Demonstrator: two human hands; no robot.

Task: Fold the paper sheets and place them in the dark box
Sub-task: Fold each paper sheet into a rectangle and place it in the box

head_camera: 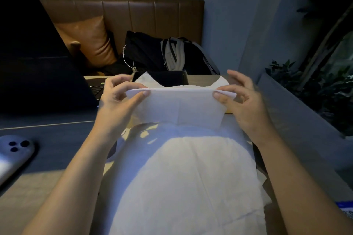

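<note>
I hold a white folded paper sheet up above the table, its folded edge on top. My left hand pinches its upper left corner between thumb and fingers. My right hand pinches the upper right corner the same way. Right behind the held sheet stands the dark box, with a white sheet corner showing inside it. A stack of unfolded white paper sheets lies on the table below my forearms.
An open dark laptop stands at the left. A phone lies face down near the left edge. Behind the table are a brown leather bench, a cushion, and bags. A planter with plants borders the right side.
</note>
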